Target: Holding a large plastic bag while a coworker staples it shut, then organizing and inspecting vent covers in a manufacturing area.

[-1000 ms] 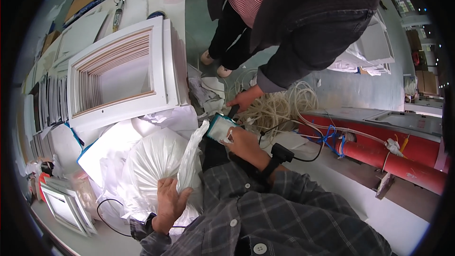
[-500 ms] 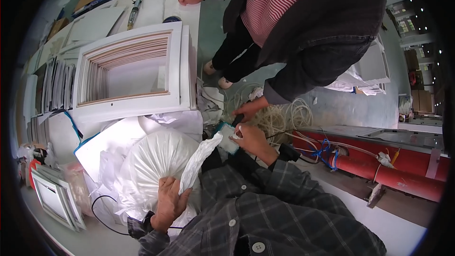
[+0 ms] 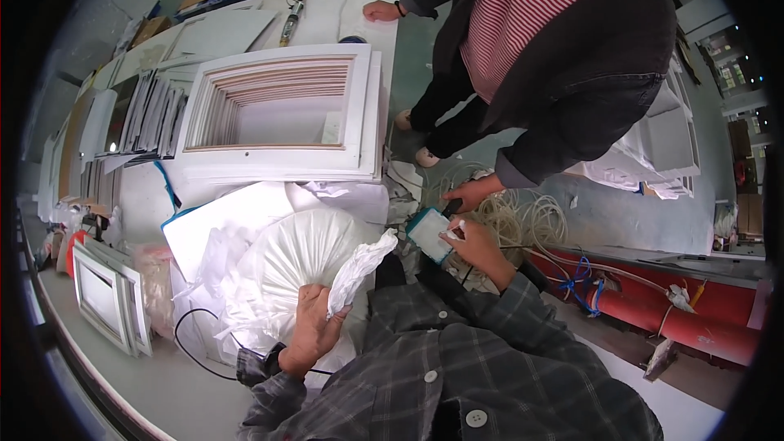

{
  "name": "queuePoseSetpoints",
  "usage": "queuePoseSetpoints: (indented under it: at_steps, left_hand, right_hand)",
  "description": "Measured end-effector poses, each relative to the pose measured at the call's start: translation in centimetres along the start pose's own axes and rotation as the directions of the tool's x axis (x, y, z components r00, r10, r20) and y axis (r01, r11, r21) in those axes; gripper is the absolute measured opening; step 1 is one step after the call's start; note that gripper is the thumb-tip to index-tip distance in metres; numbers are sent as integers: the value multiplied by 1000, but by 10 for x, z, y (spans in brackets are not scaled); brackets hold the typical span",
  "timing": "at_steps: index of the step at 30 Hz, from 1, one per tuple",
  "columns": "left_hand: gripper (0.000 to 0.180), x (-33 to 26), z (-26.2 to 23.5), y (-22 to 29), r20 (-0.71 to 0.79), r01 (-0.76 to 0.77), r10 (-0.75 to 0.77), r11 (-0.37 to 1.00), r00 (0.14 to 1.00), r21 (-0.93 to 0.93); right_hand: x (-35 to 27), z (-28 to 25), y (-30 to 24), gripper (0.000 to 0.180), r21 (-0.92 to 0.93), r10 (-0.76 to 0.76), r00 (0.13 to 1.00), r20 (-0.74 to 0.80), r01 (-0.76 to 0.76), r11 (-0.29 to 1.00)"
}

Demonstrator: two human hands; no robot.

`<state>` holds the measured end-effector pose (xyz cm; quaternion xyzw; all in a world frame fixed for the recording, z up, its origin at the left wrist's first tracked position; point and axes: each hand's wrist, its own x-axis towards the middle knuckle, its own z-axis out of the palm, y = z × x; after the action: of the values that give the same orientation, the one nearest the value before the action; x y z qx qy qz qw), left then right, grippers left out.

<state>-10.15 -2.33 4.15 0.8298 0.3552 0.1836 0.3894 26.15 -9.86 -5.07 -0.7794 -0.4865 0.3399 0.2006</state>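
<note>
My left hand [image 3: 314, 328] is closed around the gathered neck of a large, full white plastic sack [image 3: 300, 245]. Above my fist the twisted end of the sack [image 3: 363, 265] sticks up and leans right. My right hand [image 3: 478, 247] is raised, its thumb and fingers pinched on a small white piece too small to name. Just behind those fingers is a flat white rectangular object with a teal edge [image 3: 426, 233]. Beside it, a co-worker's hand [image 3: 480, 189] grips something dark, like a handle.
White window-like frames [image 3: 371, 131] are stacked beyond the sack. Coiled pale tubing [image 3: 527, 216] lies right of the co-worker's hand, near a red pipe [image 3: 637, 314]. The co-worker [image 3: 563, 57] stands opposite, one hand on the table. Smaller frames [image 3: 106, 298] lean at left.
The view has shifted, so the scene sits farther right. My right hand is now farther from the twisted end of the sack, showing more of the teal-edged object. My left grip stays.
</note>
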Motion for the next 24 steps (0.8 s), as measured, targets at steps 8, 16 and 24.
queuePoseSetpoints:
  at_steps: [8, 16, 24]
  left_hand:
    - [24, -13, 2, -2, -78, 7, -5, 1000, 997, 27]
    - [22, -18, 5, -3, -156, 70, -55, 993, 986, 93]
    - [18, -24, 3, -4, -97, 212, -249, 933, 964, -292]
  right_hand:
    - [-1, -5, -1, 33, 9, -47, 999, 3, 47, 999]
    - [-1, -5, 5, 35, 52, -43, 997, -64, 46, 998]
    - [-6, -28, 13, 33, 91, -30, 994, -109, 40, 995]
